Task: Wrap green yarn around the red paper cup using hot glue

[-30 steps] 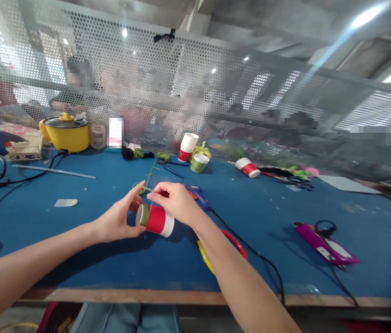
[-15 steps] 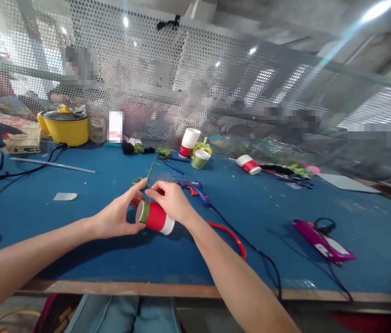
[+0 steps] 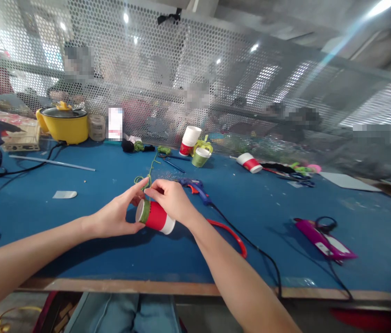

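Observation:
A red and white paper cup (image 3: 158, 216) lies tilted on its side above the blue table, with green yarn wound round its left end. My left hand (image 3: 119, 212) grips that end, its thumb below and its fingers above. Pinched between the thumb and finger of my right hand (image 3: 169, 199) is the green yarn (image 3: 149, 182), just over the cup. From there the strand runs back across the table to a small green yarn bundle (image 3: 164, 150). Part of the left fingers is hidden behind the cup and the right hand.
Right behind my right hand lies a blue glue gun (image 3: 195, 187) with a black cord. More paper cups (image 3: 190, 140) stand at the back, near a green-wrapped cup (image 3: 200, 157). A yellow pot (image 3: 64, 126) is back left. A purple box-like device (image 3: 323, 240) lies at right.
Both hands and the cup stay nearly in place. The camera view has shifted very slightly.

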`<state>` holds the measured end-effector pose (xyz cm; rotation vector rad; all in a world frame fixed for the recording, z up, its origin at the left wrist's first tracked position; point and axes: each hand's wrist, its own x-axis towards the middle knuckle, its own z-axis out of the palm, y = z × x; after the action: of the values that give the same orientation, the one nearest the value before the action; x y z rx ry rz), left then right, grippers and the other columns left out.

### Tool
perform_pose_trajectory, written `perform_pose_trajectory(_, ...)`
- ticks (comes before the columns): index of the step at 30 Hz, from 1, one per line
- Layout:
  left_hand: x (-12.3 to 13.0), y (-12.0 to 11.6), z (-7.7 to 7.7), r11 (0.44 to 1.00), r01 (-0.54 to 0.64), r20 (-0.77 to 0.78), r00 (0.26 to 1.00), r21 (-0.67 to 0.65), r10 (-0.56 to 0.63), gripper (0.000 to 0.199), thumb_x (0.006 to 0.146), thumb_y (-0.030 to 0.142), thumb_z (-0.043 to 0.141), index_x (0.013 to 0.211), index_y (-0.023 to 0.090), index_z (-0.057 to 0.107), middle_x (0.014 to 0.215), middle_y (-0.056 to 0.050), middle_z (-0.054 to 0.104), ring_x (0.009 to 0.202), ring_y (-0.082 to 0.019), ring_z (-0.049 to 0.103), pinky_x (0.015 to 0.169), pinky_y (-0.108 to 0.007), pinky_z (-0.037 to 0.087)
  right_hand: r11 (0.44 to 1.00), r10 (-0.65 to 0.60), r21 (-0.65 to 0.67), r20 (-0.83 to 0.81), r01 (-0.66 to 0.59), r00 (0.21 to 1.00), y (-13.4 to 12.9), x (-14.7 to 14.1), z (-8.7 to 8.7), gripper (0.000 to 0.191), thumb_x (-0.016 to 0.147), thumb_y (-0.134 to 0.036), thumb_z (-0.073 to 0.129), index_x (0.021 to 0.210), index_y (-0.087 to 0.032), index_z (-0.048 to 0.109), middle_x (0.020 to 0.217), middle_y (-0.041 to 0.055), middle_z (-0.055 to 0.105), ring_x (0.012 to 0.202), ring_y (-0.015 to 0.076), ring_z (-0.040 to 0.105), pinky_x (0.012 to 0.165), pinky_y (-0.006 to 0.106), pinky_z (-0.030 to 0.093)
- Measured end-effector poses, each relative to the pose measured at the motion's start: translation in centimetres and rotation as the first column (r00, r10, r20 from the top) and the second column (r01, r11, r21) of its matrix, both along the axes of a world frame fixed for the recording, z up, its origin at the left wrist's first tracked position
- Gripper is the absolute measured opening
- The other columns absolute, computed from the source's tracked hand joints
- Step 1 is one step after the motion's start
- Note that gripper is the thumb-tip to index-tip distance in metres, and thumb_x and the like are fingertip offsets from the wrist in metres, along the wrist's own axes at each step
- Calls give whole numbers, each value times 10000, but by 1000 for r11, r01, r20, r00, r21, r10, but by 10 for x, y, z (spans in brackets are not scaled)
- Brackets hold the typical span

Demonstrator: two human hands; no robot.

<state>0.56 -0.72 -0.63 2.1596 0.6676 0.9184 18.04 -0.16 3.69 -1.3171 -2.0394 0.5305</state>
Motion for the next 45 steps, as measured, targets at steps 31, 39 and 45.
perform_pose_trajectory(31,1,-1,2,983,-63,-29,998,-174,58,806,689,181,582,1383,191,172,1108,-86,515,818,-165,547,777,-350,489,998,-63,-6,141,64,988,-3,-8,-6,217,803,-221,569,594,-165,558,591,0,595,547,106,501,549,223,336)
perform_pose_trajectory(39,2,-7,8,979,-62,-25,998,-194,58,779,670,162,522,1369,140,179,1094,-98,516,787,-159,568,730,-320,499,997,-74,16,162,73,984,-2,-8,-8,215,805,-229,571,600,-166,566,607,8,614,559,113,523,554,227,346)
perform_pose_trajectory(45,2,-6,8,974,-45,-9,999,-220,44,756,682,178,528,1361,139,199,1081,-93,525,803,-159,574,744,-314,503,997,-77,27,167,73,983,-3,-8,-8,218,804,-225,575,595,-166,559,605,7,606,563,114,521,556,228,348)
